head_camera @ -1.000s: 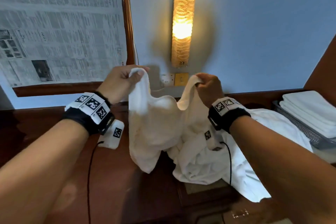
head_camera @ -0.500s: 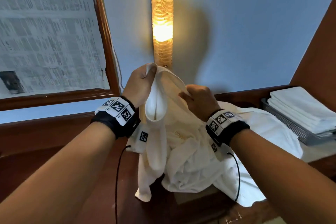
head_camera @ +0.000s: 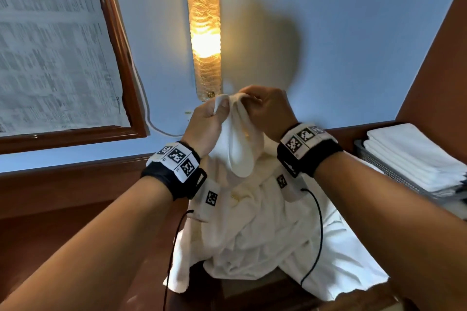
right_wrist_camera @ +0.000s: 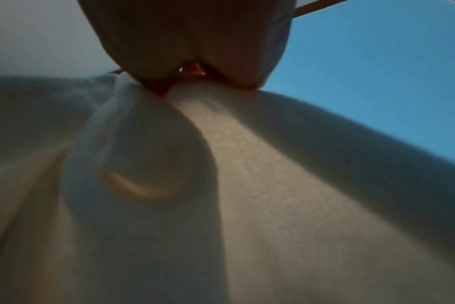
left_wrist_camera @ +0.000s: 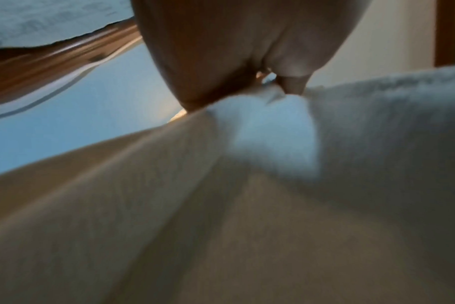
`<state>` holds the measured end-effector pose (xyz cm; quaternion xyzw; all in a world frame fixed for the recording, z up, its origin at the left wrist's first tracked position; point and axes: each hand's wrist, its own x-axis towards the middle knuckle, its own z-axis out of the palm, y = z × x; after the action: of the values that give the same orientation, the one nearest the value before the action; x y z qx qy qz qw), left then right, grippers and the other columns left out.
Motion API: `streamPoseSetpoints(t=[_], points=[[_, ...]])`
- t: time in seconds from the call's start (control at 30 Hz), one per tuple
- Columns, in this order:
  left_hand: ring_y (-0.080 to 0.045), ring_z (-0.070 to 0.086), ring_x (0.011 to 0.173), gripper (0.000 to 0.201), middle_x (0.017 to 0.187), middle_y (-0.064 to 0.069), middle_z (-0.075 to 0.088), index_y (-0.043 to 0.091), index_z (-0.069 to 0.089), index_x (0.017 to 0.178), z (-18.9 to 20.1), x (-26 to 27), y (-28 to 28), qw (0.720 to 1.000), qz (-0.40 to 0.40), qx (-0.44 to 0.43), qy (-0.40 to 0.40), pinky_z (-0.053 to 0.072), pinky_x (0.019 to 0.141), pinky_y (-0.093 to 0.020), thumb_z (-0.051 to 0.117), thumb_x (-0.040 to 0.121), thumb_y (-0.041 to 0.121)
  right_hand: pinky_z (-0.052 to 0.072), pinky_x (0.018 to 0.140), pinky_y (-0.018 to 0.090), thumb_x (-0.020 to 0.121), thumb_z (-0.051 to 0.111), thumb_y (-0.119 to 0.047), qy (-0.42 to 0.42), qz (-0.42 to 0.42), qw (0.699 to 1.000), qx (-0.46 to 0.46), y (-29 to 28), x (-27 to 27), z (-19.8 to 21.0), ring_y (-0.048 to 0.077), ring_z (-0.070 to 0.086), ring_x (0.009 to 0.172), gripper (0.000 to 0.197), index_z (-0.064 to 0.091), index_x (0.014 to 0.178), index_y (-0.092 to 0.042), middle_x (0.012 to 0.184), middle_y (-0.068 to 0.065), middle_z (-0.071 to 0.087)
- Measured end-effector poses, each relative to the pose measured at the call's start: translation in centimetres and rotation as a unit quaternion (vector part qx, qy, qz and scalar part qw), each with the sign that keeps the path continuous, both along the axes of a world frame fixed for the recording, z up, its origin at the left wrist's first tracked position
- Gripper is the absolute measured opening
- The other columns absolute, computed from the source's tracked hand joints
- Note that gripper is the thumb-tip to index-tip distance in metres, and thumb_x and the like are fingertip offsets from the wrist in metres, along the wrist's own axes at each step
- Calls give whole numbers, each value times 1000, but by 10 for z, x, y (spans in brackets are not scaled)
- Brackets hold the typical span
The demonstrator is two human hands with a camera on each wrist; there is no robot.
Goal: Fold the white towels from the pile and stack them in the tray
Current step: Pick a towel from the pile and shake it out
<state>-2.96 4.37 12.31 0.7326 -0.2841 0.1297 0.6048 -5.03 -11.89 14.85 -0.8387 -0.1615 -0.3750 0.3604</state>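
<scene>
I hold a white towel point(head_camera: 240, 154) up in front of the wall, its top edge gathered between both hands. My left hand point(head_camera: 214, 115) pinches one top corner and my right hand point(head_camera: 255, 103) pinches the other, the two hands almost touching. The towel point(left_wrist_camera: 221, 205) hangs down in folds below the left hand point(left_wrist_camera: 247, 67), and the towel point(right_wrist_camera: 247, 185) droops from the right hand point(right_wrist_camera: 195, 67). Under it the pile of white towels point(head_camera: 290, 247) lies crumpled on the brown table. At the right edge a grey mesh tray point(head_camera: 386, 171) holds a stack of folded towels point(head_camera: 409, 151).
A lit wall lamp point(head_camera: 203, 28) stands straight ahead behind the hands. A wooden-framed panel covered with newspaper point(head_camera: 50, 45) fills the upper left. A brown wooden panel point(head_camera: 439, 70) rises at the right. Bare brown tabletop point(head_camera: 63, 222) lies left of the pile. Black cables hang from both wristbands.
Both hands have come together from about a towel's width apart, bringing the two top corners side by side and lifting them. The towel now hangs doubled.
</scene>
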Motion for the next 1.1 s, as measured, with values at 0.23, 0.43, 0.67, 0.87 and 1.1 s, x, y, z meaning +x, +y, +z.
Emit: streamPoseSetpoints(t=[0.23,0.43,0.67,0.87,1.1], points=[[-8,51,65,37,65,9,55,30,56,65,16,1,-5,1000,-25,15,6,41,71,-30,53,102,30,41,53,29,90,59,-39,-22,-50,993,-103,-12,-13,5,19,47,54,25,60,74,-20,60,-8,53],[-17,39,70,45,68,0,42,21,49,68,24,-15,34,1000,-4,14,-5,32,71,-35,47,90,60,37,61,33,91,65,-24,115,-176,965,-159,-42,-24,-56,36,61,73,23,62,71,-13,74,14,66],[-15,57,78,32,77,4,64,22,65,78,9,-46,97,997,-25,-28,63,44,79,-36,52,99,43,43,77,31,90,51,-15,158,-220,962,31,3,-36,-50,31,64,98,22,74,90,-16,99,11,73],[0,42,64,39,63,17,45,25,49,69,2,-83,154,998,-30,-59,20,37,66,-24,45,107,27,49,69,31,82,62,-8,36,-10,998,-41,135,-72,7,21,63,73,14,76,85,-11,74,1,70],[1,57,80,36,78,16,61,30,63,78,9,-136,214,999,-20,-42,24,48,84,-23,43,108,34,36,55,27,85,64,-26,45,-23,993,-110,205,-143,15,16,39,53,30,49,60,-16,54,-4,46]])
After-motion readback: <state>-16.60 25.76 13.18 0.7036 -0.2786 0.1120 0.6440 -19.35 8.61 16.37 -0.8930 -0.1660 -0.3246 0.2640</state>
